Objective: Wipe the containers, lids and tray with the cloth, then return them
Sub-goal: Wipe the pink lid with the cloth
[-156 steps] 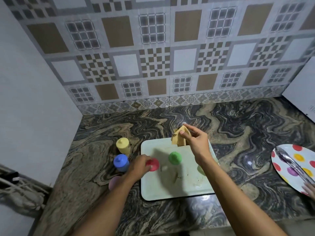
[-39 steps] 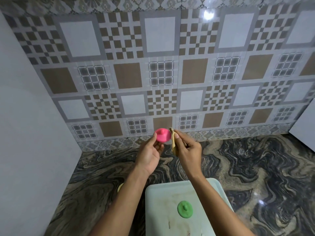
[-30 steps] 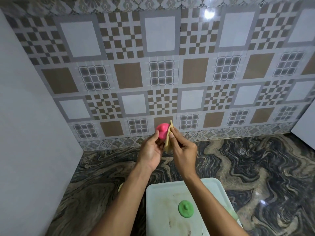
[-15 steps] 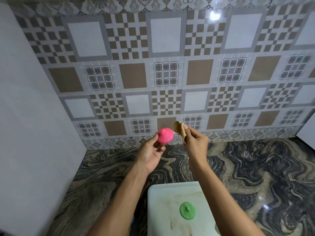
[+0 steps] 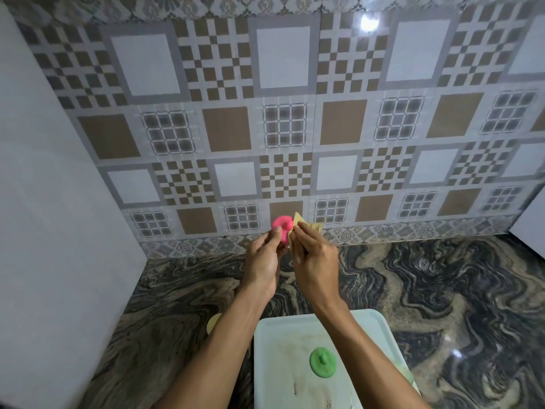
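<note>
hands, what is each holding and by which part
Left hand pinches the pink lid by its rim; right hand pinches the cloth below its tip.

We see a dark, swirl-veined marble countertop (image 5: 442, 290) butting against the tiled wall. Directly on it: a pale mint rectangular plastic tray (image 5: 283, 335), its surface smudged, cut off at the bottom of view. Just left of the tray sits a pale yellow round item (image 5: 213, 322), mostly hidden, so we can't ID it.
</note>
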